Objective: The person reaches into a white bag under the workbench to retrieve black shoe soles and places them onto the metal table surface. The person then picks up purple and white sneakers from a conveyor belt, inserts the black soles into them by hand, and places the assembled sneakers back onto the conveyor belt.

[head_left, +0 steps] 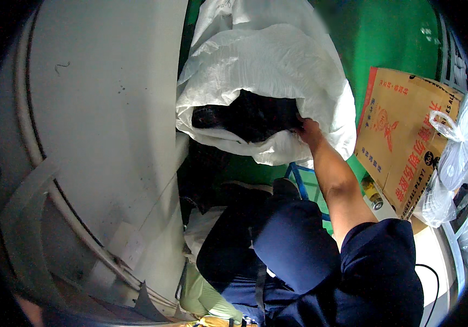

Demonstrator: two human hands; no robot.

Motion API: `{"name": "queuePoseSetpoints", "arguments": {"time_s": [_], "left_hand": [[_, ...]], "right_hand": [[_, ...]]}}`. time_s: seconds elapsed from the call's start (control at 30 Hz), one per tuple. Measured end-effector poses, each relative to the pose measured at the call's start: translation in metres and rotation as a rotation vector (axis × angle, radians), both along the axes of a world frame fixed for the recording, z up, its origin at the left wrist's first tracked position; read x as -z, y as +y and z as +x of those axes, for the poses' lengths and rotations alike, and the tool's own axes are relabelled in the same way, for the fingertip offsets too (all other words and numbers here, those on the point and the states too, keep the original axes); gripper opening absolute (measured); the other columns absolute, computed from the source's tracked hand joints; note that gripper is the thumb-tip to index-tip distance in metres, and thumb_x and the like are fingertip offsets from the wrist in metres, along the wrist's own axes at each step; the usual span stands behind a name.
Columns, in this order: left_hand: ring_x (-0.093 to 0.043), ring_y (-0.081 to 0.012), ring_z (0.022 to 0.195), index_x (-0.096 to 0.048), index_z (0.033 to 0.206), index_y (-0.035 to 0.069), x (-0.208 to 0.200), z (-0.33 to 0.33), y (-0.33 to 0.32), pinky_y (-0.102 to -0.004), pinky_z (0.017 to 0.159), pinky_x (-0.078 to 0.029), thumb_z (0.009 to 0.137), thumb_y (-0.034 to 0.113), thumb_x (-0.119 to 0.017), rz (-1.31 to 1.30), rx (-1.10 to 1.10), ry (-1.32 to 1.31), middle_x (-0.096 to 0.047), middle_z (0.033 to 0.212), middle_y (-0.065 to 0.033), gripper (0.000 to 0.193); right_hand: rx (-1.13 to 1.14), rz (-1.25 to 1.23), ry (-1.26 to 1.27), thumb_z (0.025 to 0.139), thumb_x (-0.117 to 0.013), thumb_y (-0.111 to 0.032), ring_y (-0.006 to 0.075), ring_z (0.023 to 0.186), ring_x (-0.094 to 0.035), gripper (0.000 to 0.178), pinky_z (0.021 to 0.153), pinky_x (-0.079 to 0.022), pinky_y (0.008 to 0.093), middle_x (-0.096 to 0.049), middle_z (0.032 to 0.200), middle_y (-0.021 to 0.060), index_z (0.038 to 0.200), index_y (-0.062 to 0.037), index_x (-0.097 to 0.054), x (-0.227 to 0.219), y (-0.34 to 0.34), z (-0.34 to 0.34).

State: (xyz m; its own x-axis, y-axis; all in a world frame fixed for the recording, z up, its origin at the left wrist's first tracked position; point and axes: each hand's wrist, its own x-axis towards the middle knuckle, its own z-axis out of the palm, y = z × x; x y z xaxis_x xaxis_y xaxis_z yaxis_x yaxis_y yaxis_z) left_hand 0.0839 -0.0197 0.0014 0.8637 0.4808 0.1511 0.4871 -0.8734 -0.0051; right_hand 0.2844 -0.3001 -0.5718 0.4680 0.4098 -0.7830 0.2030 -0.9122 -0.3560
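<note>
Far centre, right hand at white sack, apparently handling black contents; cannot tell finger closure; next move needs firm grip.

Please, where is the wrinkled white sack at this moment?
In the head view, the wrinkled white sack is at upper centre, left of the brown cardboard box with red print, with the right hand at its opening's right edge.

White sack, thin and wrinkled, lies large in upper middle of frame. Its mouth gapes toward lower side of frame, rim creased and uneven. Small dark marking near top edge. Inside mouth, black material, soft-looking and bunched, fills opening around centre; exact kind too dark to tell.
</note>
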Motion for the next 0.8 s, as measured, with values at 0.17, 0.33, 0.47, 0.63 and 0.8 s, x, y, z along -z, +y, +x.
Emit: {"name": "queuePoseSetpoints", "arguments": {"time_s": [0.17, 0.33, 0.47, 0.63, 0.8], "left_hand": [[-0.054, -0.0327, 0.122, -0.050, 0.140, 0.005, 0.010, 0.008, 0.007, -0.0504, 0.103, -0.048, 0.097, 0.049, -0.062, -0.049, 0.038, -0.061, -0.053, 0.138, -0.0195, 0.063], [-0.057, -0.0313, 0.118, -0.052, 0.138, 0.005, 0.004, 0.002, 0.005, -0.0495, 0.101, -0.050, 0.097, 0.047, -0.063, -0.027, 0.052, -0.093, -0.056, 0.135, -0.0181, 0.060], [-0.059, -0.0302, 0.116, -0.053, 0.136, 0.006, -0.004, 0.008, -0.003, -0.0489, 0.100, -0.052, 0.097, 0.046, -0.064, 0.036, 0.111, -0.130, -0.059, 0.132, -0.0169, 0.057], [-0.030, -0.0448, 0.147, -0.038, 0.151, -0.002, -0.013, -0.015, -0.009, -0.0582, 0.118, -0.025, 0.097, 0.054, -0.058, -0.253, -0.032, -0.070, -0.029, 0.158, -0.0310, 0.080], [-0.045, -0.0444, 0.138, -0.052, 0.142, 0.005, -0.009, -0.011, -0.008, -0.0540, 0.111, -0.039, 0.086, 0.050, -0.075, -0.188, -0.048, -0.102, -0.041, 0.153, -0.0264, 0.076]], "right_hand": [[0.776, 0.479, 0.212, 0.098, -0.064, -0.012, 0.0282, 0.112, -0.065, 0.042, 0.096, -0.054, 0.0415, -0.067, 0.127, 0.0119, 0.139, -0.0056, -0.056, 0.105, -0.118, -0.045], [1.074, 0.654, 0.392, 0.092, -0.065, -0.008, 0.0310, 0.123, -0.060, 0.051, 0.105, -0.048, 0.0412, -0.065, 0.133, 0.0155, 0.142, -0.0047, -0.054, 0.080, -0.157, -0.054], [1.688, 0.780, 0.857, 0.087, -0.064, -0.004, 0.0332, 0.127, -0.056, 0.052, 0.114, -0.041, 0.0463, -0.060, 0.135, 0.0167, 0.138, 0.0025, -0.051, -0.040, -0.112, -0.030], [1.408, 1.059, 0.964, 0.084, -0.064, -0.008, 0.0319, 0.130, -0.056, 0.063, 0.116, -0.040, 0.0481, -0.060, 0.136, 0.0168, 0.144, -0.0010, -0.047, -0.156, -0.095, 0.048], [0.884, 1.265, 0.878, 0.081, -0.068, -0.012, 0.0279, 0.125, -0.059, 0.065, 0.110, -0.046, 0.0423, -0.061, 0.134, 0.0133, 0.143, -0.0017, -0.050, -0.300, -0.020, 0.118]]}}
